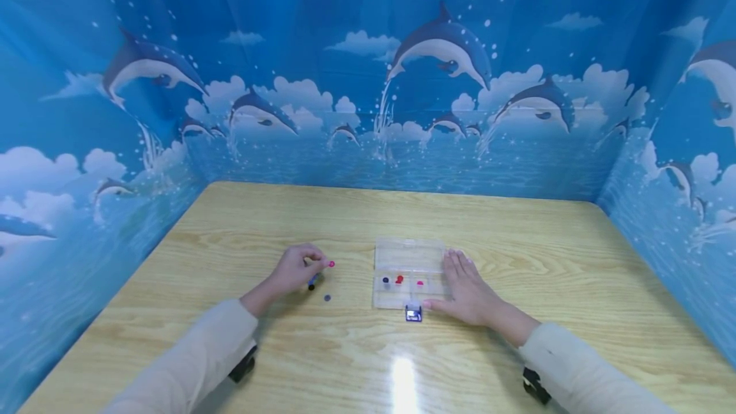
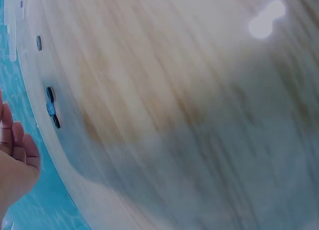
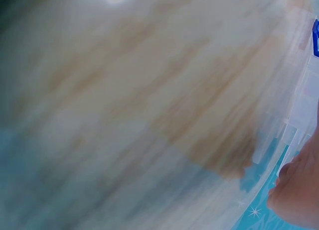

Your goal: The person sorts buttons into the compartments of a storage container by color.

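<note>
Sleeves (image 1: 190, 353) | left hand (image 1: 296, 268) pinches piece (image 1: 331, 264) | tabletop (image 1: 353, 273) between | right hand (image 1: 470, 296) at case (image 1: 409, 255) edge

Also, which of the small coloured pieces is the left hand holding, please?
The small round pink piece at the fingertips of the left hand; the other pink one sits in the clear plastic case, the rest there or on the wooden table.

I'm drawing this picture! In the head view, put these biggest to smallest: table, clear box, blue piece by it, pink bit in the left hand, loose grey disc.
Table
Clear box
Blue piece
Pink bit and grey disc: too alike to rank
</note>
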Demonstrator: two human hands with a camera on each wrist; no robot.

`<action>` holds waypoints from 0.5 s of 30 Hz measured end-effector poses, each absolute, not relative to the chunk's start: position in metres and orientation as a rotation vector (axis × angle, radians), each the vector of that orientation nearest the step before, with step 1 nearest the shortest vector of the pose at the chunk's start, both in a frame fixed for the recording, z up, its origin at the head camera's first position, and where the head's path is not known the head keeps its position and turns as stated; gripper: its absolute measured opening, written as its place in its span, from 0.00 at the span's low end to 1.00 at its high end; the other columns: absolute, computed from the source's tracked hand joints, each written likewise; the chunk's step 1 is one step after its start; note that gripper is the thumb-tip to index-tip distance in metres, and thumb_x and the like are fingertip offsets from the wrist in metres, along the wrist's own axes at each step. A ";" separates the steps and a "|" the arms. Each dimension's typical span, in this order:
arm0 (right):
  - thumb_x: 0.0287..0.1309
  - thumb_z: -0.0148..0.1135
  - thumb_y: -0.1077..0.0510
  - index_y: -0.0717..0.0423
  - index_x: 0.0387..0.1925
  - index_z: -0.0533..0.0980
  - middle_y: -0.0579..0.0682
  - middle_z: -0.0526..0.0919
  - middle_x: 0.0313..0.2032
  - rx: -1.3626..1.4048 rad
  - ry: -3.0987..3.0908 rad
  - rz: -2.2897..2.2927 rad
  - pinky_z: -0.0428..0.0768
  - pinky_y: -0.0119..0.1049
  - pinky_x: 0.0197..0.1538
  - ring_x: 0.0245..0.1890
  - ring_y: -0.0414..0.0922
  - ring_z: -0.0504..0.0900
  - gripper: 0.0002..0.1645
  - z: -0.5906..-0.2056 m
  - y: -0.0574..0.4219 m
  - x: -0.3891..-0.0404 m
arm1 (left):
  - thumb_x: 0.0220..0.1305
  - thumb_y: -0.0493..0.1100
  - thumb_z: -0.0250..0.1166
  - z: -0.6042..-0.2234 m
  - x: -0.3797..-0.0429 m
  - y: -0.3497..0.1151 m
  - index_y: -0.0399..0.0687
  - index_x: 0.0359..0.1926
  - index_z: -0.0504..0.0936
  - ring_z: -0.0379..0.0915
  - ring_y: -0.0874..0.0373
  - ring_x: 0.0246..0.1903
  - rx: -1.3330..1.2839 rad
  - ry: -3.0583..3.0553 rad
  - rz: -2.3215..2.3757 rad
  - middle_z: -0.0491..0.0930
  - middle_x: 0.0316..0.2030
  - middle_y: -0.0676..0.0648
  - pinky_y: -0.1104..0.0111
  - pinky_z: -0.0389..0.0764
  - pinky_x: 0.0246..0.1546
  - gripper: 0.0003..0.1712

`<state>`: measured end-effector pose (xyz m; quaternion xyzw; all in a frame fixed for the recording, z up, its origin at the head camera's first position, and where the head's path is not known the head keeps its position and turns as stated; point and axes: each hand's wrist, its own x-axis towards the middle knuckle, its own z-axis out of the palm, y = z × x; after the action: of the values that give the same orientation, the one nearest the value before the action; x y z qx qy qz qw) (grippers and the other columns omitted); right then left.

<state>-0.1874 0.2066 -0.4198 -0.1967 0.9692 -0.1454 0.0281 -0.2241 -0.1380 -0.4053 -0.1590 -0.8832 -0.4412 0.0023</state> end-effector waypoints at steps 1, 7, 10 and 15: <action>0.53 0.53 0.29 0.75 0.66 0.46 0.72 0.44 0.68 -0.609 2.990 -0.452 0.45 0.57 0.70 0.70 0.66 0.42 0.62 -0.420 0.207 -0.187 | 0.58 0.36 0.62 -0.405 -0.224 -0.137 0.34 0.30 0.82 0.66 0.64 0.21 -0.495 -2.771 -1.392 0.80 0.33 0.40 0.77 0.71 0.20 0.06; 0.53 0.53 0.30 0.75 0.66 0.46 0.72 0.44 0.68 -0.612 2.988 -0.457 0.45 0.57 0.70 0.70 0.66 0.42 0.61 -0.420 0.207 -0.188 | 0.58 0.37 0.63 -0.405 -0.223 -0.131 0.34 0.30 0.81 0.69 0.62 0.25 -0.493 -2.768 -1.426 0.79 0.33 0.40 0.77 0.71 0.20 0.07; 0.53 0.52 0.29 0.75 0.67 0.46 0.71 0.43 0.69 -0.610 2.987 -0.457 0.45 0.57 0.70 0.70 0.66 0.42 0.61 -0.420 0.207 -0.187 | 0.57 0.36 0.63 -0.406 -0.223 -0.128 0.34 0.30 0.82 0.69 0.62 0.26 -0.494 -2.753 -1.411 0.80 0.32 0.40 0.77 0.72 0.21 0.07; 0.53 0.52 0.29 0.75 0.67 0.45 0.71 0.43 0.69 -0.614 2.988 -0.448 0.45 0.57 0.70 0.70 0.65 0.42 0.61 -0.420 0.207 -0.187 | 0.56 0.35 0.64 -0.407 -0.223 -0.124 0.35 0.28 0.82 0.70 0.63 0.28 -0.472 -2.740 -1.418 0.80 0.32 0.41 0.77 0.72 0.23 0.06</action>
<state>-0.1871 0.2069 -0.4197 -0.1992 0.9687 -0.1453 0.0294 -0.2235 -0.1240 -0.4073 -0.1511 -0.8779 -0.4543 0.0103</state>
